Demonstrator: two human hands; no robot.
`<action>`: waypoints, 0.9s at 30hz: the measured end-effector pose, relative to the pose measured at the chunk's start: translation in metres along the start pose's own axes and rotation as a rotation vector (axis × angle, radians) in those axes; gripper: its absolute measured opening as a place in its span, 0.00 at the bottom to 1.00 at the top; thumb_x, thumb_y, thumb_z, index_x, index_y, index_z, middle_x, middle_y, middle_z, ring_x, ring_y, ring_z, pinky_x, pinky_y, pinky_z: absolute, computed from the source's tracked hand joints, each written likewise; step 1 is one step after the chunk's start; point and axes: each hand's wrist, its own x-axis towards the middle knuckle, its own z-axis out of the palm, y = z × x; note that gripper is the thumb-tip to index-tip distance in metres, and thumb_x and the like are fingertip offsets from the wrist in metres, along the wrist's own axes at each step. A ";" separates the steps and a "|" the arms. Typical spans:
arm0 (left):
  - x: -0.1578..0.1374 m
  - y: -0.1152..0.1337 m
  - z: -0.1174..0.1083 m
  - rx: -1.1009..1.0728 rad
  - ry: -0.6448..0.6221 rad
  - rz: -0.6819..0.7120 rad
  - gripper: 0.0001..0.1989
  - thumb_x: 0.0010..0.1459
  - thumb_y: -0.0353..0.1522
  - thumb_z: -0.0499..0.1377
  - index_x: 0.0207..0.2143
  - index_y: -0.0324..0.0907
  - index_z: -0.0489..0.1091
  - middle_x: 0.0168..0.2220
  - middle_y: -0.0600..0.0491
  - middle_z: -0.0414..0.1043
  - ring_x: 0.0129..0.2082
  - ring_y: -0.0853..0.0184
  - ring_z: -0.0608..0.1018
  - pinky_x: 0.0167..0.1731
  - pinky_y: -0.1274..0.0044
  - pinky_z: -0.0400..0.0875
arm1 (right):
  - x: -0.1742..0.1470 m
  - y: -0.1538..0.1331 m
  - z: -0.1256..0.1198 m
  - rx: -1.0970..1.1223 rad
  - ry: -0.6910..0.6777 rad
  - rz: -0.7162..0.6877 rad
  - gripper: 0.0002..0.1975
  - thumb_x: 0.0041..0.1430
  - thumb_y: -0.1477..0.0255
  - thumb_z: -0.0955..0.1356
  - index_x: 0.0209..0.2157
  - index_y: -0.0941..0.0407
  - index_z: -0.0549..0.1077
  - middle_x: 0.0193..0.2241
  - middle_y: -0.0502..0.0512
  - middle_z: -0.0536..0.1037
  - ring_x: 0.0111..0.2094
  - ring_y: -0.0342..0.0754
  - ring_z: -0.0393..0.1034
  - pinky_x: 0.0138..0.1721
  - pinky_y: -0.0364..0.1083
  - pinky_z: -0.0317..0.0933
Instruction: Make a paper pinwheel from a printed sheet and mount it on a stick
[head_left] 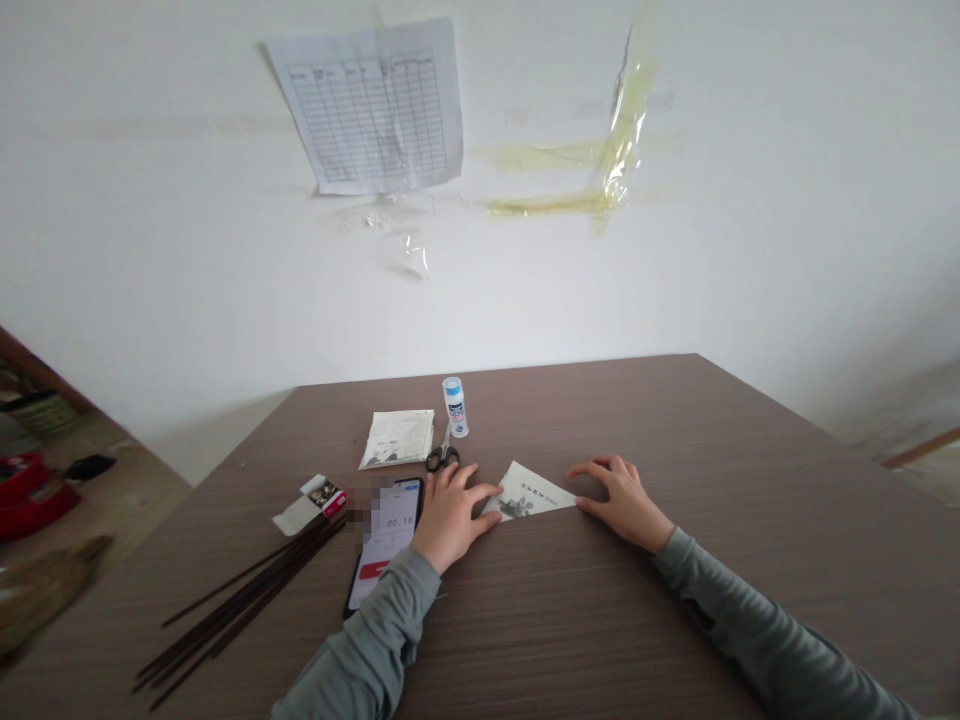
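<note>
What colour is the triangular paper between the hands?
The triangular paper is off-white with dark print, clearest in the head view.

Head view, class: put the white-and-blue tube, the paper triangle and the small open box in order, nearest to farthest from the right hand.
1. Paper triangle: its right corner is at the right hand's thumb.
2. White-and-blue tube: farther back, left.
3. Small open box: farthest left.

bare table [750, 480] beyond right hand [621, 505]; phone [388, 540] crowds left hand [448, 518].
</note>
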 end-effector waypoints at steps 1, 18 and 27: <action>0.000 0.000 0.000 -0.001 0.002 0.001 0.22 0.80 0.41 0.77 0.72 0.63 0.92 0.88 0.42 0.76 0.91 0.28 0.69 0.89 0.26 0.57 | 0.001 0.002 0.000 0.002 -0.001 0.006 0.27 0.67 0.72 0.81 0.64 0.39 0.95 0.66 0.62 0.85 0.74 0.72 0.78 0.79 0.71 0.72; -0.003 -0.001 0.007 -0.003 0.045 0.039 0.23 0.81 0.37 0.76 0.73 0.62 0.91 0.85 0.43 0.80 0.89 0.31 0.72 0.89 0.27 0.59 | 0.007 0.001 -0.003 0.131 0.010 -0.079 0.30 0.72 0.79 0.67 0.55 0.41 0.99 0.63 0.59 0.91 0.74 0.67 0.80 0.81 0.68 0.71; -0.002 0.006 0.016 -0.017 0.081 0.073 0.15 0.82 0.34 0.72 0.64 0.56 0.94 0.81 0.45 0.85 0.86 0.35 0.76 0.89 0.30 0.64 | -0.002 -0.037 0.017 -0.008 0.027 -0.174 0.12 0.72 0.64 0.82 0.55 0.38 0.95 0.65 0.60 0.88 0.74 0.72 0.78 0.78 0.71 0.73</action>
